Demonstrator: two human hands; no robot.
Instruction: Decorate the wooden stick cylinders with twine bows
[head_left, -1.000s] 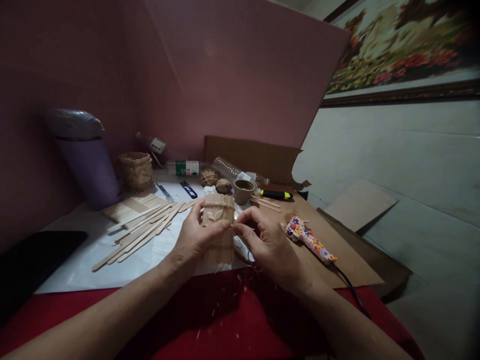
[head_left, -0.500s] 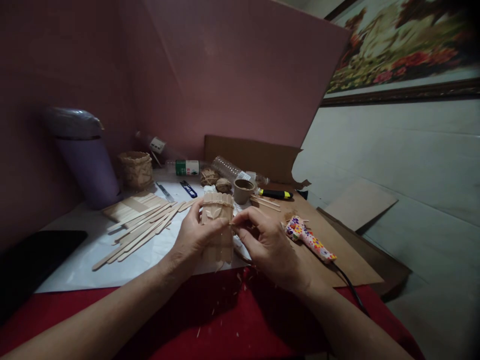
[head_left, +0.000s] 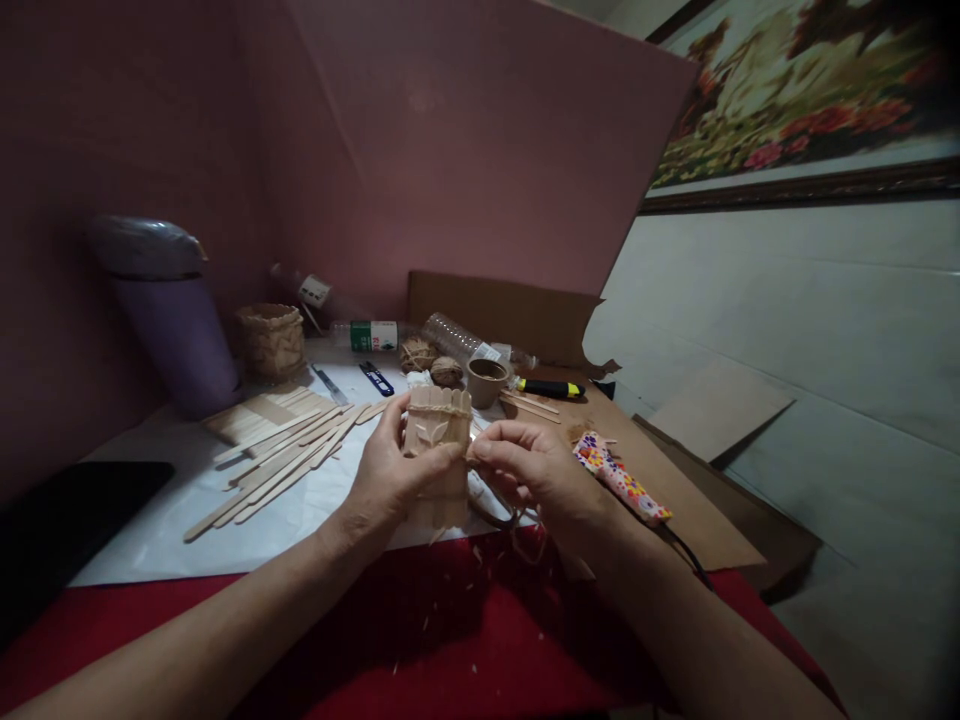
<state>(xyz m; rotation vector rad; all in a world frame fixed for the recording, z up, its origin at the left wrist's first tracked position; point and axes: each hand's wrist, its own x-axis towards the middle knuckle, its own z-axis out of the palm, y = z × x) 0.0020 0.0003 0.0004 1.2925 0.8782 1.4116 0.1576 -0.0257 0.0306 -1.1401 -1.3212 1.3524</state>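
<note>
My left hand (head_left: pixel 386 470) is wrapped round a small holder made of upright wooden craft sticks (head_left: pixel 437 440), held above the white paper (head_left: pixel 172 520). A leaf-shaped piece shows on its front and twine runs round its top. My right hand (head_left: pixel 525 470) pinches a strand of jute twine (head_left: pixel 517 525) right at the holder's right side; the loose twine trails down below the fingers onto the red cloth (head_left: pixel 420 640).
Loose craft sticks (head_left: pixel 285 450) lie left of the hands. A floral glue gun (head_left: pixel 619 480) with cord lies on brown cardboard (head_left: pixel 675 500) to the right. Behind stand a paper cup (head_left: pixel 487 382), twine balls (head_left: pixel 431 362), a utility knife (head_left: pixel 551 388), a woven basket (head_left: pixel 271 340) and a purple flask (head_left: pixel 169 310).
My right hand has shifted a little right and down while keeping its pinch on the twine, which now hangs looser below it. The holder tilted slightly in my left hand.
</note>
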